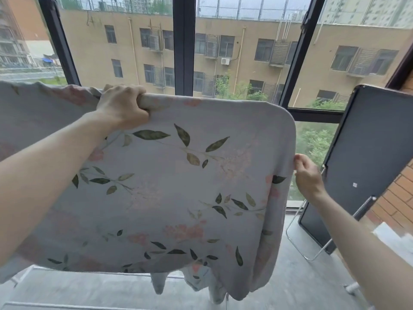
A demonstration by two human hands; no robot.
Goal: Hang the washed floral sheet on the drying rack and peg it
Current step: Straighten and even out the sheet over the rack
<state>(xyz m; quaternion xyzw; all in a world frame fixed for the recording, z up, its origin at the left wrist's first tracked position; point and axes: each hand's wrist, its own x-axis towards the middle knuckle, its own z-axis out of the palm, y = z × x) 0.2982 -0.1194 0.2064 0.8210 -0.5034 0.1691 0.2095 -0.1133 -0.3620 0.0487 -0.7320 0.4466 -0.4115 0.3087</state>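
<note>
The floral sheet [169,186] is draped over the top of the drying rack [297,245], filling the middle of the view; its long axis runs from nine o'clock to three o'clock along the top fold, and its printed leaves and pink blooms hang down toward six o'clock. The left hand [121,106], at eleven o'clock, is curled round the sheet-covered top rail, gripping cloth and bar together. The right hand [307,175], at three o'clock, pinches the sheet's right edge between thumb and fingers. Most of the rack is hidden under the cloth; only thin white rails at seven o'clock and a bent metal leg at four o'clock show. The sheet's left end is cut off by the frame edge. A dark flat panel [366,157] leans against the brick wall [397,198] at three o'clock. Behind stand dark window frames [184,45] at twelve o'clock.
</note>
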